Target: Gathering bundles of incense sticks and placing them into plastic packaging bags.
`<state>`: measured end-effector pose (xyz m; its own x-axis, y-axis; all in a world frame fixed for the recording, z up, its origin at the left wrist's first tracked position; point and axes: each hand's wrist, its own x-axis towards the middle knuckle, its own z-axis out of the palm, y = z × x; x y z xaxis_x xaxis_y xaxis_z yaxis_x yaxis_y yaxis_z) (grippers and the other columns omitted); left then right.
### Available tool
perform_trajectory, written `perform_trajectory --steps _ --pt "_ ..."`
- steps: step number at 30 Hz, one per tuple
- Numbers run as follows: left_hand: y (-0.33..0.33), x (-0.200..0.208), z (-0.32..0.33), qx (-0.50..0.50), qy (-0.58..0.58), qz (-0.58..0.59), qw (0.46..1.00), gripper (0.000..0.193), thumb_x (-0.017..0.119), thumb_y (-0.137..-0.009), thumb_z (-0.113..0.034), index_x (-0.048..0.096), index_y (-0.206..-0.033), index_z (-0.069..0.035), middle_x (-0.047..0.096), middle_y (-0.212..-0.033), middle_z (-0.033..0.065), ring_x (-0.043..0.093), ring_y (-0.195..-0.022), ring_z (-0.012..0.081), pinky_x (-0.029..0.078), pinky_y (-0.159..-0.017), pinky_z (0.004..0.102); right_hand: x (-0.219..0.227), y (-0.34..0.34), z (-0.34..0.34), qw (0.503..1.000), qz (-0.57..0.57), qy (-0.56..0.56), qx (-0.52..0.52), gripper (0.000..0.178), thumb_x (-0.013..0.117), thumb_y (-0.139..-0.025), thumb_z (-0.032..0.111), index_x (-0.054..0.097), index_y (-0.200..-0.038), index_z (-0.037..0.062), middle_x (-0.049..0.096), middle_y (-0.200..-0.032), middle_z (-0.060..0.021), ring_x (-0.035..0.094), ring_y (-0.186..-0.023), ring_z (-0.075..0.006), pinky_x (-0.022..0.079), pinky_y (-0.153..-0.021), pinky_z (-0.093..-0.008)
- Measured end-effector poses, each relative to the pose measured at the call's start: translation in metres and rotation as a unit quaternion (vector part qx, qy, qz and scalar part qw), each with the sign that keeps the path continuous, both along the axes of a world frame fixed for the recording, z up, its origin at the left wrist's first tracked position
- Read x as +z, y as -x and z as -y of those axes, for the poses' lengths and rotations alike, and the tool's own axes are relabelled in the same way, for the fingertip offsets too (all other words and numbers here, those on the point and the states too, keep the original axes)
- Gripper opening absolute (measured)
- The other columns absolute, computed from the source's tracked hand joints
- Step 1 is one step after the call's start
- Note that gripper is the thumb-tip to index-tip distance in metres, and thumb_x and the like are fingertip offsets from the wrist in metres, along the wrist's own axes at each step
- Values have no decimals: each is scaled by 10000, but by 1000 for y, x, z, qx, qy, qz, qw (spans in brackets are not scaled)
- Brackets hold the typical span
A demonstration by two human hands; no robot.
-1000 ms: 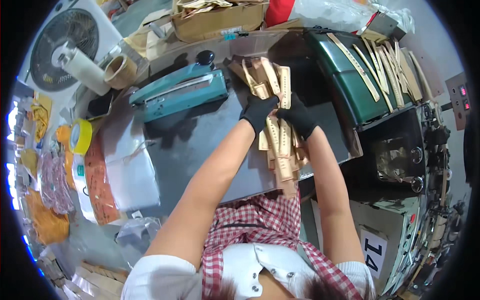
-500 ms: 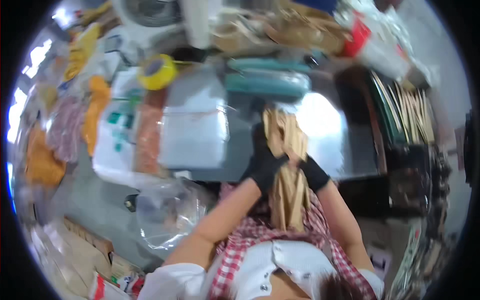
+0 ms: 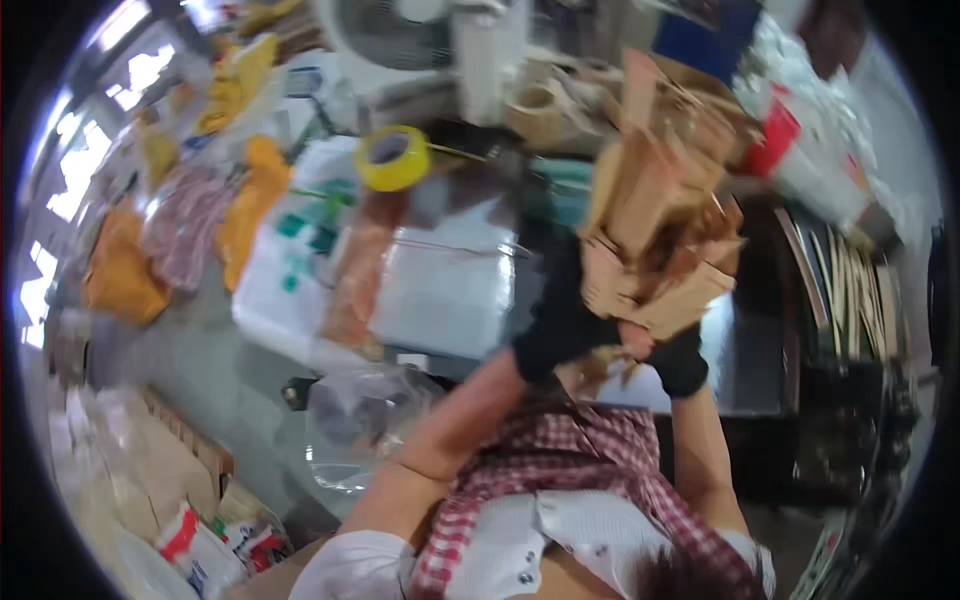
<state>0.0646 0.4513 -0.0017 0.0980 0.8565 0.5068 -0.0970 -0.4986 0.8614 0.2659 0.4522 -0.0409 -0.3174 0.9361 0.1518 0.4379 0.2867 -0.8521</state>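
Observation:
A bundle of flat, light-brown pieces (image 3: 650, 200), wood or stiff paper, fans out above the worktable, blurred by motion; I cannot make out its exact kind. My left hand (image 3: 570, 315), in a black glove, is closed against its lower left side. Gloved in black as well, my right hand (image 3: 683, 362) grips the narrow lower part, where some bare fingertips show. The fingers overlap there and partly hide the bundle's lower end. Left of the hands, a stack in clear wrap (image 3: 445, 290) lies on the table.
A yellow tape roll (image 3: 393, 158) stands behind the wrapped stack, beside a white bag with green marks (image 3: 290, 265). Thin pale sticks (image 3: 855, 295) fill the right side. A fan (image 3: 400, 40) stands at the back. Near the table's front edge hangs a clear plastic bag (image 3: 365, 410).
Both hands have moved the bundle away from my lap, up and to the right over the table. Its far end now reaches toward the back. The whole view has shifted too.

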Motion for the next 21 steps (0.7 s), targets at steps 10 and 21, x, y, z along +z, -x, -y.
perform_trajectory --steps 10,21 --pt "-56 -24 -34 -116 -24 -41 992 1474 947 -480 -346 -99 -1472 -40 255 -1486 146 389 -1304 256 313 -1085 365 -15 -29 -32 973 -15 -225 52 1124 761 -614 527 220 -1445 -2 221 -1475 -248 240 -1352 -450 258 -1103 -425" --pt "-82 21 -24 -262 105 310 908 846 632 -894 -289 86 -1500 -64 282 -1487 146 321 -1361 273 266 -1126 453 34 -31 -44 847 -477 -42 231 1416 915 -586 197 -176 -1484 110 256 -1504 -164 333 -1354 -272 277 -1091 -365"
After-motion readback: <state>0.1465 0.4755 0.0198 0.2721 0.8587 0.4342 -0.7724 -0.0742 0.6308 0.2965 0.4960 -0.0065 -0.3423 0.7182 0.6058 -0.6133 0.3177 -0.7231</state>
